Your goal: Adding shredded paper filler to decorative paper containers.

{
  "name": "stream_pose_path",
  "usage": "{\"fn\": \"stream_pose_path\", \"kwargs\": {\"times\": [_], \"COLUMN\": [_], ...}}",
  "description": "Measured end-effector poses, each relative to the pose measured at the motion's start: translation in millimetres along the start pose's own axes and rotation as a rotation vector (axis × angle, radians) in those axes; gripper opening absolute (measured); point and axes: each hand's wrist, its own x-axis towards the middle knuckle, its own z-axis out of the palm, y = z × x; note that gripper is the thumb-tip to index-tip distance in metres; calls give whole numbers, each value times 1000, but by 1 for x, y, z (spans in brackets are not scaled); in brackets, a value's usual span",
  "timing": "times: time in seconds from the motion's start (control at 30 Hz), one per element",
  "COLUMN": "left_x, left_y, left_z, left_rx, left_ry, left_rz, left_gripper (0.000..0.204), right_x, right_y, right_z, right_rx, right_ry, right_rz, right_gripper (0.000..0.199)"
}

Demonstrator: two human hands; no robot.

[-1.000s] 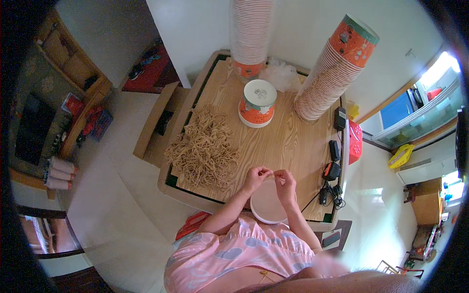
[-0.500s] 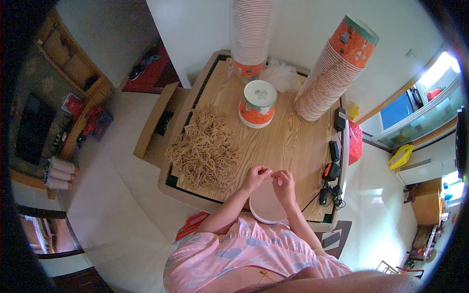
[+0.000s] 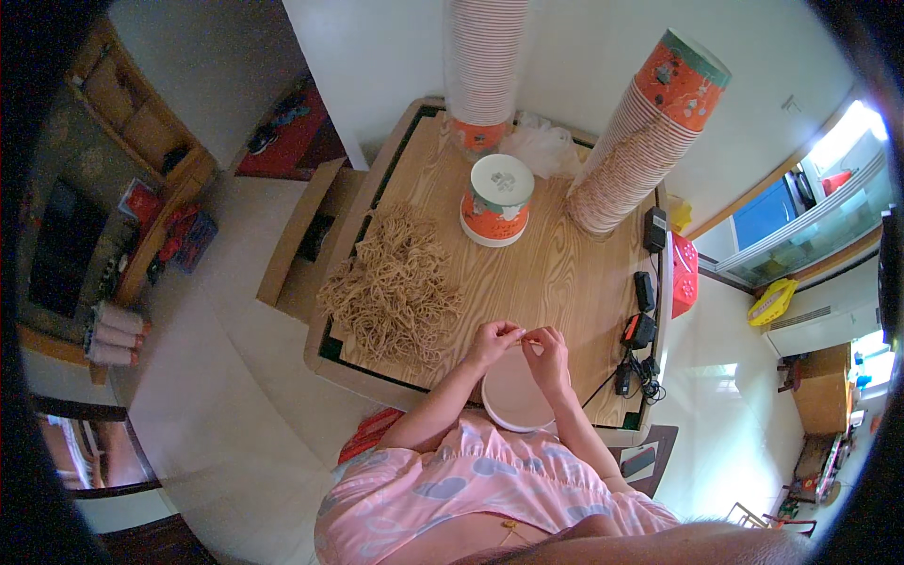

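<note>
Over the rim of a white-lined paper bucket (image 3: 517, 395), my left hand (image 3: 495, 343) and my right hand (image 3: 547, 358) nearly meet, each with its fingertips pinched. Whatever lies between the fingertips is too small to make out. The bucket stands at the table's near edge, against my front, its opening facing up and partly covered by my right hand. To the left of my hands lies a big tangled heap of tan paper cord (image 3: 395, 287). Farther back, an orange and green paper bucket (image 3: 497, 202) sits upside down, its white base up.
Two tall stacks of paper buckets stand at the back: one stack (image 3: 486, 75) upright, another stack (image 3: 640, 141) leaning right. Between them is a crumpled clear plastic bag (image 3: 541, 146). Black adapters and cables (image 3: 640, 331) line the table's right edge. An open cardboard box (image 3: 311, 240) stands left.
My fingertips have shifted very slightly, still pinched close together over the bucket. Nothing else has visibly moved.
</note>
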Motion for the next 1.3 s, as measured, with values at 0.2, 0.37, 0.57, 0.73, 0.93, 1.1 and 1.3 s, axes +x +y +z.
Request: {"fn": "stream_pose_path", "kwargs": {"times": [0.2,0.37,0.57,0.73,0.93,1.1,1.3], "left_x": [-2,1,16,20,16,21,17], "left_y": [9,19,-18,-16,6,-6,6], "left_z": [0,7,9,13,14,7,13], "left_rx": [18,149,137,160,243,70,-92], "left_ry": [10,0,-111,-169,-183,-291,-216], "left_rz": [-54,-139,55,-73,-35,-126,-249], "left_gripper": [17,17,18,15,15,13,11], "right_x": [0,4,4,-1,4,4,2], "right_y": [3,0,13,31,16,16,28], "right_z": [-5,-15,-21,-20,-27,-27,-24], "right_rx": [148,278,242,306,257,293,333], "right_ry": [-34,-71,-82,-88,-109,-98,-76], "right_rz": [155,276,274,293,324,300,298], "right_gripper": [3,3,4,3,4,3,3]}}
